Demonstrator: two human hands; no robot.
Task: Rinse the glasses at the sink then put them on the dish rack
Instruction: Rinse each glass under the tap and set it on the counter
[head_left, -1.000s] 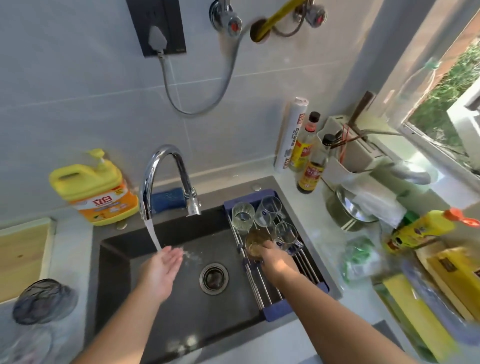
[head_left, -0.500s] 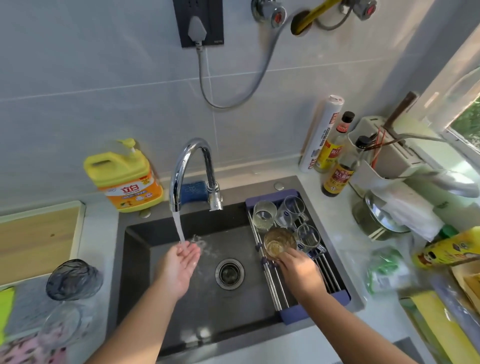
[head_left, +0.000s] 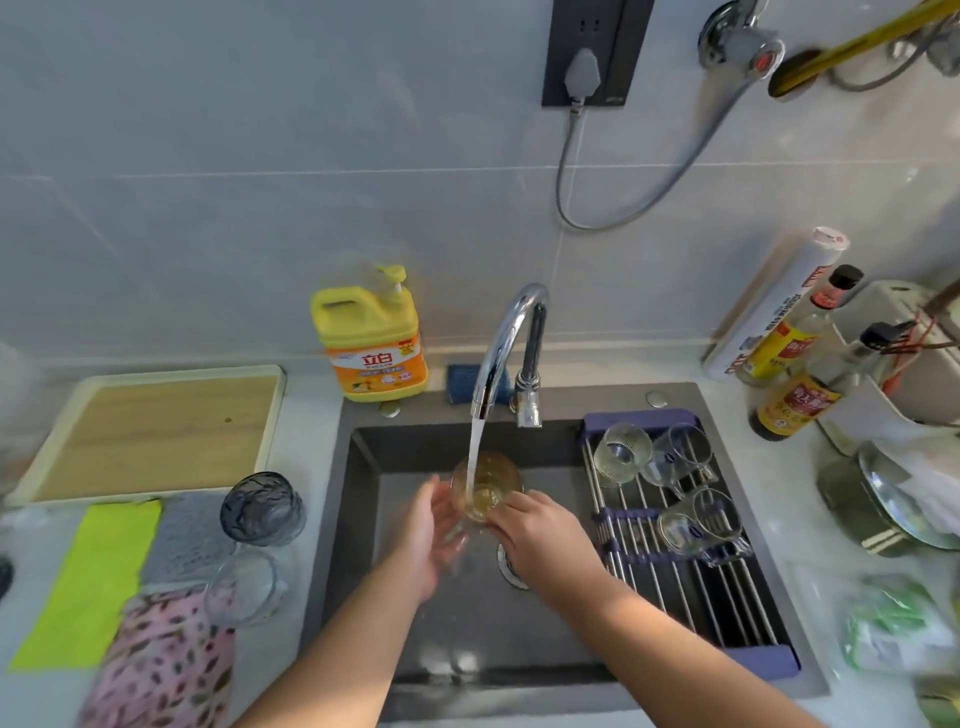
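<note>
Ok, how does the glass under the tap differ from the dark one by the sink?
The amber glass is gripped by the right hand under the stream; the dark glass sits untouched on the counter. The amber glass is yellowish, the dark glass smoky grey. Both are tinted.

amber glass (head_left: 501, 486) now under tap (head_left: 506, 325)

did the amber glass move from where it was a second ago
Yes. The amber glass left the dish rack and went left. The right hand now holds it under the faucet stream.
</note>
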